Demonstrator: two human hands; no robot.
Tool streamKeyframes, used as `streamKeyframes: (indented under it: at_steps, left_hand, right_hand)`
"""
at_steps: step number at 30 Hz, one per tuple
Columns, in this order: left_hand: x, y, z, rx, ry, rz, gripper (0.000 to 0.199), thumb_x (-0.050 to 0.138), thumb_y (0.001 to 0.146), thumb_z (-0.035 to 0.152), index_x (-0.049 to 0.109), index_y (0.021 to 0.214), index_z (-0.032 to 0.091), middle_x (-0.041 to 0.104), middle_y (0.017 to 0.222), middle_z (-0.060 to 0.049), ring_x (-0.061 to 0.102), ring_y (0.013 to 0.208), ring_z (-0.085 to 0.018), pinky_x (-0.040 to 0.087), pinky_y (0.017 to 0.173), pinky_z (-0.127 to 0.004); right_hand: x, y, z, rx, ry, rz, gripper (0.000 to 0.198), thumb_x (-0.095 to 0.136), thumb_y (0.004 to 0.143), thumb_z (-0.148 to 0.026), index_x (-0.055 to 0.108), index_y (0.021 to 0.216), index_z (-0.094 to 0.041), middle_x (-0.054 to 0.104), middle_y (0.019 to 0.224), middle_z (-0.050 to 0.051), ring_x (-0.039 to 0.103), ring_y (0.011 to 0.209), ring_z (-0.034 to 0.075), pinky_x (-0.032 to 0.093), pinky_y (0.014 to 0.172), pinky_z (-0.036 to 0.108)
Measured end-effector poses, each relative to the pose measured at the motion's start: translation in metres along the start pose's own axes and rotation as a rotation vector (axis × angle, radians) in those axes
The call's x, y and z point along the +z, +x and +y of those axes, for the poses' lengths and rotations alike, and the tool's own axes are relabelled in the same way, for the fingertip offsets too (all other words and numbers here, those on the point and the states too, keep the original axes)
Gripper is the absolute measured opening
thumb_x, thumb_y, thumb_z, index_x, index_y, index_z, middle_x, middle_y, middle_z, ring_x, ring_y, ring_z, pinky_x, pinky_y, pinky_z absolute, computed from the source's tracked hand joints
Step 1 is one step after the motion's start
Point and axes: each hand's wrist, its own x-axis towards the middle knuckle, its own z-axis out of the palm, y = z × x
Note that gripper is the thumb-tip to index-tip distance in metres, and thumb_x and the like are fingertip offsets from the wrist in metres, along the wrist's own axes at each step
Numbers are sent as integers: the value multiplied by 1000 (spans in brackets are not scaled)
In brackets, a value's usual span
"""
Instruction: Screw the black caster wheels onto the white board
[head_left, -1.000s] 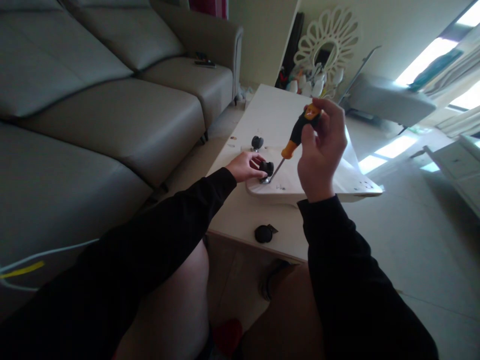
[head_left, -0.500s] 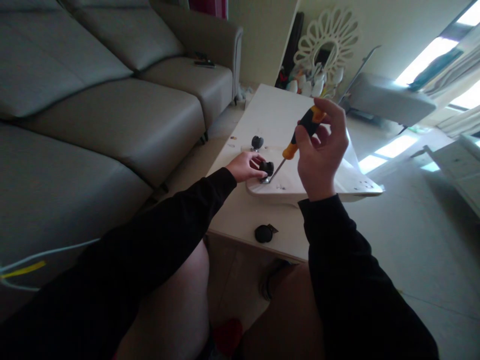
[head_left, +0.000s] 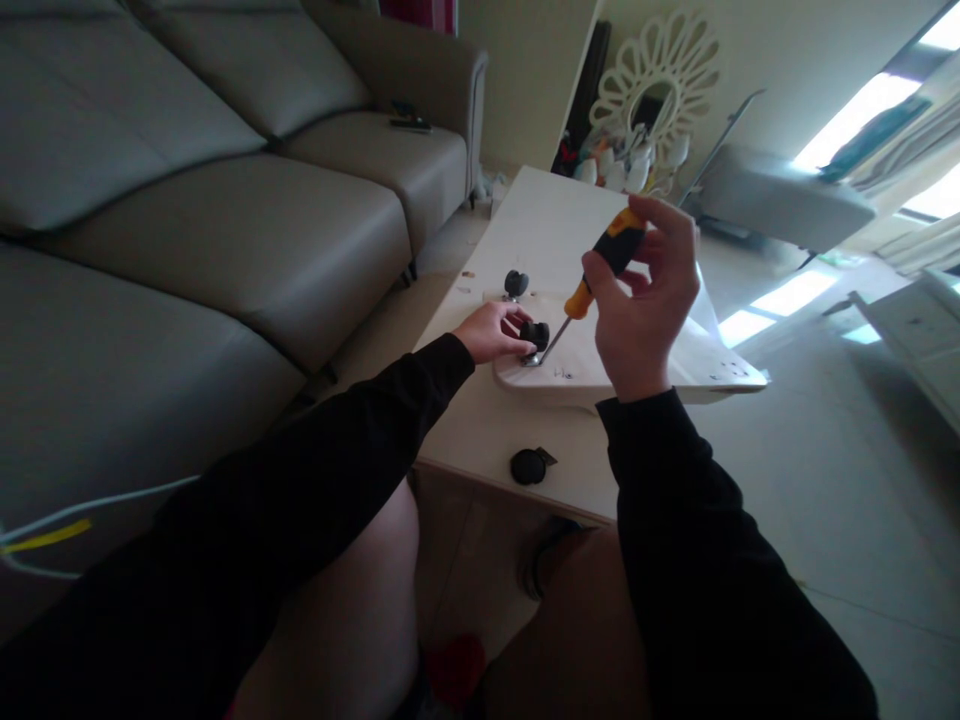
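Observation:
My left hand (head_left: 495,332) has its fingers closed around a black caster wheel (head_left: 535,334), whose metal plate rests near the corner of a white panel (head_left: 615,350). In my right hand (head_left: 645,300) is a screwdriver (head_left: 615,245) with an orange and black handle. Its shaft slants down to the left, and the tip meets the edge of the caster's plate. A second caster (head_left: 516,284) stands on the panel just beyond my left hand. Another loose caster (head_left: 529,466) lies on the table near its front edge. The screw under the tip is too small to make out.
The panel lies on a long white table (head_left: 555,210). A grey sofa (head_left: 300,210) runs along the left side. A round mirror with a white looped frame (head_left: 654,100) leans at the back. On the right stands a white cabinet (head_left: 915,340).
The screwdriver handle has tilted and turned slightly as my right fingers shifted on it. My left hand stays on the caster, and the other casters have not moved.

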Motion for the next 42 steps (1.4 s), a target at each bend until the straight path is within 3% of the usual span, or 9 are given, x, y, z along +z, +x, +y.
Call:
streamKeyframes:
  at_steps: [5,13,19,26,32,35,39,42]
  left_hand:
    - [0,1,-4,16,4,2,43,89,71,12,70,110,9,75,102,-10,67,80,-14,57,78,-32]
    - [0,0,-1,-3,15,-4,42,87,73,10,70,111,8,74,102,-10,67,80,-14,56,79,-32]
    - [0,0,0,-10,13,-4,42,87,73,10,69,112,8,74,102,-10,68,80,-15,56,79,-33]
    - [1,-2,3,-19,21,-3,42,87,73,9,69,111,8,75,103,-11,69,81,-16,57,80,-34]
    - [2,-2,4,-25,21,12,41,86,74,9,69,112,8,74,106,-12,68,81,-16,57,80,-35]
    - [2,-1,3,-26,30,10,42,86,74,8,70,113,8,74,107,-12,68,80,-15,56,79,-34]
    - [1,0,2,-3,19,3,43,88,73,9,70,112,8,74,104,-11,67,78,-14,56,78,-32]
    - [1,0,2,-13,22,-2,43,87,73,8,70,113,7,74,104,-11,67,78,-14,56,78,-33]
  right_hand:
    - [2,1,7,-37,79,-59,43,52,100,-47,54,142,-39,66,120,4,69,106,21,64,82,38]
    - [1,5,1,-4,-5,-24,41,74,88,-43,61,127,-37,63,119,4,67,104,21,63,82,38]
    - [5,6,8,6,77,-76,38,57,98,-38,54,137,-38,65,119,4,69,104,19,63,78,35]
    - [1,5,3,-1,30,3,38,75,88,-42,60,122,-36,57,121,4,66,107,21,63,82,39]
    - [5,4,3,-29,95,-60,36,56,99,-38,56,135,-38,65,121,4,69,109,21,64,81,38]
    - [5,4,0,-31,64,-72,40,64,95,-40,57,135,-38,65,124,4,70,107,21,64,80,37]
    - [1,3,-2,-21,-20,30,39,77,85,-39,63,122,-36,62,118,3,68,102,20,63,79,38]
    - [2,2,2,-24,20,17,38,68,92,-38,61,129,-38,61,119,4,68,109,22,63,81,38]
